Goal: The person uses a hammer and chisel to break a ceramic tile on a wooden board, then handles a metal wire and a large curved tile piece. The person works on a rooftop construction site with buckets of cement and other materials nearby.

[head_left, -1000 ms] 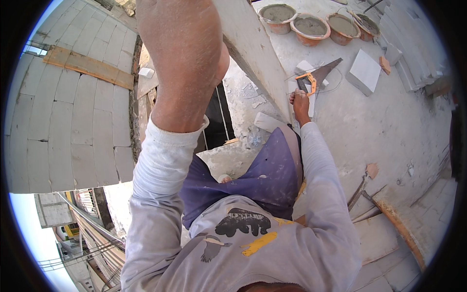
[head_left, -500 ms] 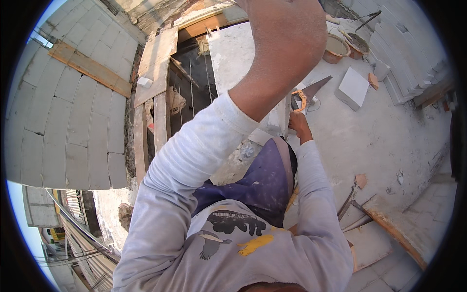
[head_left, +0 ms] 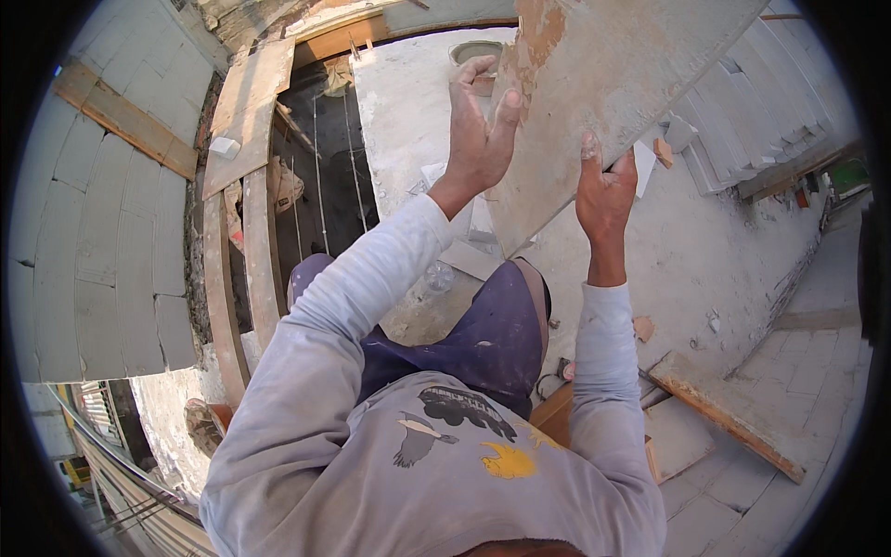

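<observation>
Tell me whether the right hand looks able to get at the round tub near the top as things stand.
Probably not: the right hand grips the edge of the broad board, which in this view lies between it and the tub.

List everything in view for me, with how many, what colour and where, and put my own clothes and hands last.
Panel: one, grey-white with brown patches, upper middle
Tub: one, orange-brown, top middle, partly hidden
Block wall: one, grey, far left
Wall plank: one, brown, upper left
Opening: one, dark, left of centre
Boards: several, brown, left of the opening
White chunk: one, white, on a board
Stacked blocks: count unclear, pale grey, upper right
Brick pieces: at least two, orange, right of centre
Timber: one, brown, lower right
Shirt: one, grey with prints, bottom middle
Trousers: one pair, purple, centre
Left hand: one, dusty, at the panel's left edge
Right hand: one, dusty, gripping the panel's lower edge
</observation>
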Available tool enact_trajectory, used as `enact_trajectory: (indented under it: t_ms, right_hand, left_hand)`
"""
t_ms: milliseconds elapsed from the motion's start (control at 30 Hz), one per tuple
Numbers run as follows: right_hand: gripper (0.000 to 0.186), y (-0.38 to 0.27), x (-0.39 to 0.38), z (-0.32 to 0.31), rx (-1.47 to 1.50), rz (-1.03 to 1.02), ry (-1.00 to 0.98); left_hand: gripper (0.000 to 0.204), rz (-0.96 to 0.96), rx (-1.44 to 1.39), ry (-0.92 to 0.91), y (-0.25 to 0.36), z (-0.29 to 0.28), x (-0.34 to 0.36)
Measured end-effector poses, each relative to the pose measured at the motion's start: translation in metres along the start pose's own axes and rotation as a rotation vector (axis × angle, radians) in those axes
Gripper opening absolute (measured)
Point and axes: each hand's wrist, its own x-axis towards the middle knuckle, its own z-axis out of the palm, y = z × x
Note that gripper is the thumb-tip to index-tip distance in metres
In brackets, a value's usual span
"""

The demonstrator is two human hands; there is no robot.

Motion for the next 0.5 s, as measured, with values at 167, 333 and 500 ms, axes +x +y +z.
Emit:
enact_trajectory:
  t_ms: [167, 333, 500]
  right_hand:
    - [0.041, 0.003, -0.001, -0.001, -0.117, -0.031, 0.029]
    - [0.043, -0.004, -0.01, 0.012, -0.158, -0.016, 0.046]
    - [0.045, -0.019, -0.023, 0.035, -0.195, -0.029, 0.042]
  left_hand:
    - [0.031, -0.083, 0.644, -0.701, -0.202, -0.046, -0.138]
    - [0.036, -0.187, 0.826, -1.137, -0.237, -0.03, -0.178]
    - [0.031, -0.265, 0.679, -1.178, -0.266, -0.061, -0.193]
